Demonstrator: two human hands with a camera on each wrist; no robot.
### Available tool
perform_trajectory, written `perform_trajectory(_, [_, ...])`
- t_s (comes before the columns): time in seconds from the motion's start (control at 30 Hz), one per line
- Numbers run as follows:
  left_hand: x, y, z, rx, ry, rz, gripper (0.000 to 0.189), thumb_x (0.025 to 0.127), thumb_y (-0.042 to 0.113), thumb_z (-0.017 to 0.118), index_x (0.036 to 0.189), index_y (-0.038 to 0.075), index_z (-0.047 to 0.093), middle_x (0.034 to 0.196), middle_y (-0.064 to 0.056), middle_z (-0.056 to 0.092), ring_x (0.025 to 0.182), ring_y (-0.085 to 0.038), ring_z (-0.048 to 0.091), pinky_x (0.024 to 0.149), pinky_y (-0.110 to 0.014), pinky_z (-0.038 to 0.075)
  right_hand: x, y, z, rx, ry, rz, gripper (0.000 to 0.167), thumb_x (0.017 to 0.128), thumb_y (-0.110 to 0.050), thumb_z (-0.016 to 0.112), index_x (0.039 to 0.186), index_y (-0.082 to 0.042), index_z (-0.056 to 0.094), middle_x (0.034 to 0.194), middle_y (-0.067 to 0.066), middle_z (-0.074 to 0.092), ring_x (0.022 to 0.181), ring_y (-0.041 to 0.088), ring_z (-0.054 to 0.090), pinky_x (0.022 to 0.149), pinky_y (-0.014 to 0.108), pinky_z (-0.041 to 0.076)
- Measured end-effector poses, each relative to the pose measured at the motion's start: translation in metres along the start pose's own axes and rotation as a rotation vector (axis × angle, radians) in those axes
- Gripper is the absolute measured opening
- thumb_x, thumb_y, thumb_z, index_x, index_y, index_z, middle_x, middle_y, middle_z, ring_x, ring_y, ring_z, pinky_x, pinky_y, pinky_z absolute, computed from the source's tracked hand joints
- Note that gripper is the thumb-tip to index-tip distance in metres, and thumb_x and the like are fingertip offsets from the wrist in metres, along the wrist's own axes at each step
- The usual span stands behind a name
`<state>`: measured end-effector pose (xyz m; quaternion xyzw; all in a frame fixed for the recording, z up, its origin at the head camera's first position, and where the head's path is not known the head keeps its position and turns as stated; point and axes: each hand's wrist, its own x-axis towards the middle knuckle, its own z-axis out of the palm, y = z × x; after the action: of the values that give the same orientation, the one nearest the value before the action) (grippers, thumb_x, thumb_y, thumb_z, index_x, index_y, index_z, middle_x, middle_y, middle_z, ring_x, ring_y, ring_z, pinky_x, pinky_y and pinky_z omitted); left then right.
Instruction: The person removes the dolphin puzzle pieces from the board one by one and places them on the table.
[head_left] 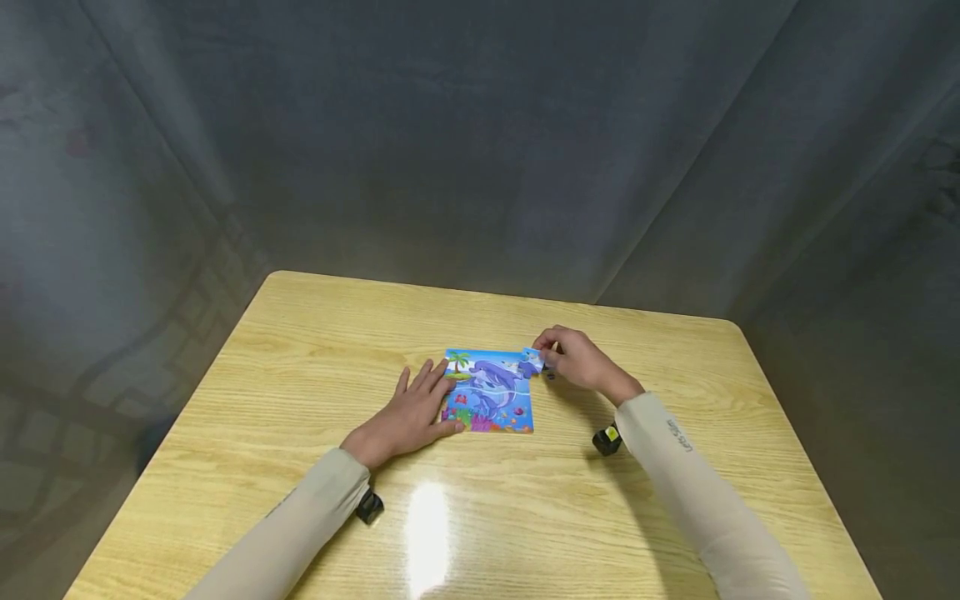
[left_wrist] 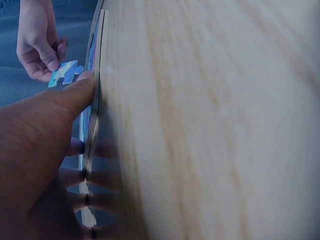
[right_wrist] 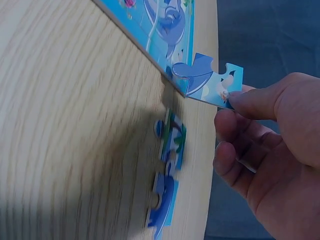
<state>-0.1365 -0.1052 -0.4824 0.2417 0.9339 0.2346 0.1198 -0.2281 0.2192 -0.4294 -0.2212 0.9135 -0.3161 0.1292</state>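
A dolphin picture puzzle board (head_left: 491, 396) with a palm tree and coral lies flat on the table. My right hand (head_left: 573, 358) pinches a jigsaw piece (right_wrist: 205, 80) by one corner between thumb and fingers, at the board's upper right corner. The piece is tilted up off the board and shows blue, purple and a white bird-like figure. My left hand (head_left: 412, 412) rests spread out at the board's left side, its fingertips and thumb touching the edge. In the right wrist view, loose jigsaw pieces (right_wrist: 164, 200) lie on the table beside the board, beneath my right hand.
The pale wooden table (head_left: 337, 333) has rounded far corners, with dark grey curtains (head_left: 450, 150) hanging behind and at both sides. A black wrist camera (head_left: 606, 440) sits under the right sleeve, another (head_left: 369, 506) under the left.
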Motion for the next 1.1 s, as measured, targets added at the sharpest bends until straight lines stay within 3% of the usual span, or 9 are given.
perform_trajectory(0.3, [0.001, -0.002, 0.001, 0.003, 0.010, 0.001, 0.074, 0.105, 0.055, 0.062, 0.159, 0.010, 0.042, 0.180, -0.020, 0.012, 0.168, -0.045, 0.007, 0.130, -0.076, 0.004, -0.011, 0.011, -0.013, -0.004, 0.008, 0.054, 0.018, 0.110, -0.007, 0.055, 0.120, -0.002, 0.070, 0.111, 0.016, 0.066, 0.072, 0.018, 0.054, 0.062, 0.030, 0.049])
perform_trajectory(0.5, [0.001, -0.002, 0.001, 0.006, 0.005, 0.001, 0.075, 0.105, 0.056, 0.062, 0.160, 0.010, 0.042, 0.180, -0.020, 0.012, 0.168, -0.045, 0.008, 0.130, -0.076, 0.004, -0.019, 0.018, -0.021, -0.009, 0.016, 0.072, 0.019, 0.110, -0.007, 0.055, 0.121, 0.000, 0.070, 0.113, 0.019, 0.067, 0.070, 0.026, 0.061, 0.060, 0.031, 0.051])
perform_trajectory(0.73, [0.001, -0.002, 0.001, 0.004, -0.004, -0.003, 0.075, 0.105, 0.055, 0.062, 0.161, 0.010, 0.040, 0.180, -0.019, 0.011, 0.168, -0.045, 0.006, 0.130, -0.075, 0.003, -0.026, 0.028, -0.026, -0.025, 0.043, 0.067, 0.018, 0.109, -0.006, 0.056, 0.118, 0.000, 0.071, 0.111, 0.019, 0.068, 0.069, 0.016, 0.054, 0.060, 0.029, 0.048])
perform_trajectory(1.1, [-0.001, -0.001, -0.002, -0.004, -0.008, -0.011, 0.076, 0.105, 0.054, 0.063, 0.162, 0.009, 0.040, 0.180, -0.019, 0.011, 0.168, -0.044, 0.005, 0.131, -0.075, 0.002, -0.034, 0.040, -0.032, -0.036, 0.063, 0.072, 0.016, 0.107, -0.001, 0.058, 0.113, 0.003, 0.072, 0.106, 0.020, 0.070, 0.071, 0.017, 0.054, 0.063, 0.027, 0.047])
